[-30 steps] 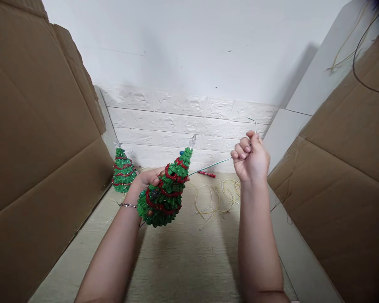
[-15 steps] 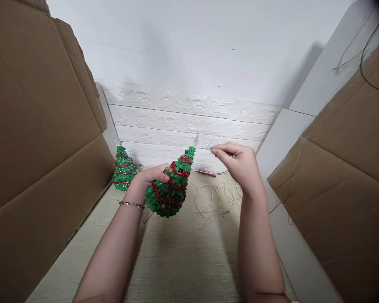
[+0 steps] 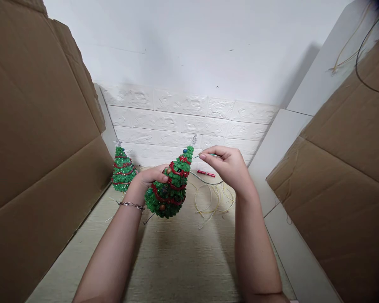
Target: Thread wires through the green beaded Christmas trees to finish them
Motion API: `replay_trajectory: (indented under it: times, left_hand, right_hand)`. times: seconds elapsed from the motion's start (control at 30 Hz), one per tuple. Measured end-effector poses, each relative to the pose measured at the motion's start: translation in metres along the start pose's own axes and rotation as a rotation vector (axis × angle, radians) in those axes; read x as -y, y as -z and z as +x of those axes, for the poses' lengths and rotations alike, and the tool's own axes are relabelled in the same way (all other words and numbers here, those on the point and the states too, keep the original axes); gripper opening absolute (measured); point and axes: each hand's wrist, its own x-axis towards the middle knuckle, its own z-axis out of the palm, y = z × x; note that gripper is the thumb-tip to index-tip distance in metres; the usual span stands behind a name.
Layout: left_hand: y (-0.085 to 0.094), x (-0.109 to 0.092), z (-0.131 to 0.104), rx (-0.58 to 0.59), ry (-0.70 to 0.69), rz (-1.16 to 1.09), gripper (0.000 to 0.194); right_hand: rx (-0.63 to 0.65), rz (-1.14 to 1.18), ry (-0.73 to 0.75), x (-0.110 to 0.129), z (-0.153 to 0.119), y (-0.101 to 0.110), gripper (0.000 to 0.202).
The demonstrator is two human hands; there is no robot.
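Note:
My left hand [image 3: 153,176] is wrapped round the middle of a small green Christmas tree [image 3: 172,191] with red garlands, little ornaments and a clear star on its tip. The tree leans to the right, off the table. Between thumb and fingertips, my right hand [image 3: 229,164] pinches a thin greenish wire [image 3: 204,182] just right of the treetop. A short end of it points at the tree, and a length loops below the hand towards the tree's right side. How it joins the tree is hidden.
A second decorated tree [image 3: 122,168] stands behind my left wrist. A red pen-like stick [image 3: 206,173] and loosely coiled pale yellow cords [image 3: 213,202] lie on the table. Cardboard walls [image 3: 34,126] flank both sides, with a white brick-patterned wall [image 3: 180,120] behind.
My right hand has moved left, closer to the treetop, and the wire end now shows at its fingertips. The loop of wire hangs lower. My left hand and the tree stay nearly still.

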Motion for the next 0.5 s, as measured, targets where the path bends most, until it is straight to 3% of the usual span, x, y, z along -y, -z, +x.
replay_trajectory:
  times: [0.13, 0.37, 0.5]
  left_hand:
    - [-0.006, 0.0, -0.003, -0.083, -0.024, -0.042, 0.084]
    - [-0.015, -0.001, -0.013, -0.138, -0.057, -0.237, 0.074]
    - [-0.029, -0.015, -0.018, -0.193, -0.038, -0.326, 0.072]
  right_hand:
    - [-0.057, 0.119, -0.01, -0.003, 0.0, 0.01, 0.019]
    - [-0.004, 0.342, -0.042, -0.019, 0.002, 0.026, 0.033]
    - [-0.032, 0.19, -0.004, -0.019, 0.002, 0.03, 0.027]
